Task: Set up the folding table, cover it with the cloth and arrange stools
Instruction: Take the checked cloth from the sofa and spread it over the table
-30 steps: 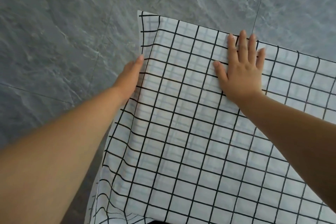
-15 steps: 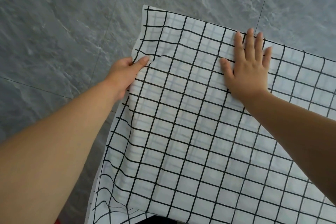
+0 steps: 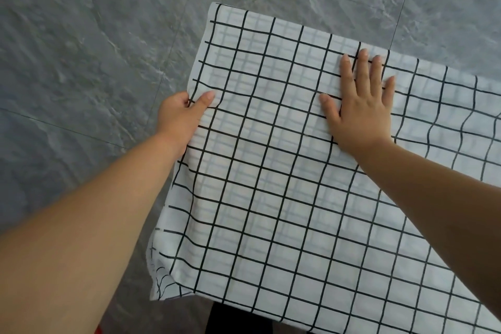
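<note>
A white cloth with a black grid [image 3: 271, 198] lies spread over the folding table, which it hides completely. My left hand [image 3: 181, 114] pinches the cloth's left edge, thumb on top and fingers curled underneath. Small wrinkles run from that grip. My right hand [image 3: 360, 106] lies flat on the cloth near its far edge, fingers straight and spread a little. The cloth's left side hangs down past the table edge. No stool is in view.
Grey stone-pattern floor tiles [image 3: 95, 49] surround the table on the left and far side. A dark shape [image 3: 233, 317] shows under the cloth's near edge, and a small red spot [image 3: 98, 329] sits at the bottom edge.
My left hand went from lying along the cloth's left edge to pinching it and drawing it left. My right hand stayed flat on the cloth. The view shifted slightly.
</note>
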`<state>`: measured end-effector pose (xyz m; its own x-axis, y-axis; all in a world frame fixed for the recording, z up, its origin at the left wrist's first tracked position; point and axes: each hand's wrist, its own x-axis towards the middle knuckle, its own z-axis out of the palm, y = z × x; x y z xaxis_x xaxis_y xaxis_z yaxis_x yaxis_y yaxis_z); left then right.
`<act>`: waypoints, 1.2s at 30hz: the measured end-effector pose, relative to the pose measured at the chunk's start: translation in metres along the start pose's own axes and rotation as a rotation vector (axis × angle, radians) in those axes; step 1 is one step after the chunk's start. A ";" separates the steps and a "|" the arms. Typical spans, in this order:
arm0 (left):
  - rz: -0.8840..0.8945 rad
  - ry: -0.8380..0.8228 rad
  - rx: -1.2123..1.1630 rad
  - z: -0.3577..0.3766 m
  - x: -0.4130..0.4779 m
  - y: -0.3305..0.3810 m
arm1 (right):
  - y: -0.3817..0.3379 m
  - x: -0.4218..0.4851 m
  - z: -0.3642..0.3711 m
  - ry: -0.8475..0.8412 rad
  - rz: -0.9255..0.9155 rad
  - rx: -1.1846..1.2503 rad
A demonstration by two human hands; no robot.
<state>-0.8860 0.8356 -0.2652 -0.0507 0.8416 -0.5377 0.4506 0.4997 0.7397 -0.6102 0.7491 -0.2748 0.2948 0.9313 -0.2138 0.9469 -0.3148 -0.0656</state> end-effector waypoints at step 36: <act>0.868 -0.303 1.311 0.148 -0.100 0.037 | 0.148 -0.099 -0.010 0.011 0.119 0.245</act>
<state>-0.7323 0.7400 -0.2439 0.7148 0.6143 -0.3341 0.6737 -0.7331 0.0934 -0.4977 0.6122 -0.2536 0.4049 0.8867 -0.2234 0.8466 -0.4558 -0.2749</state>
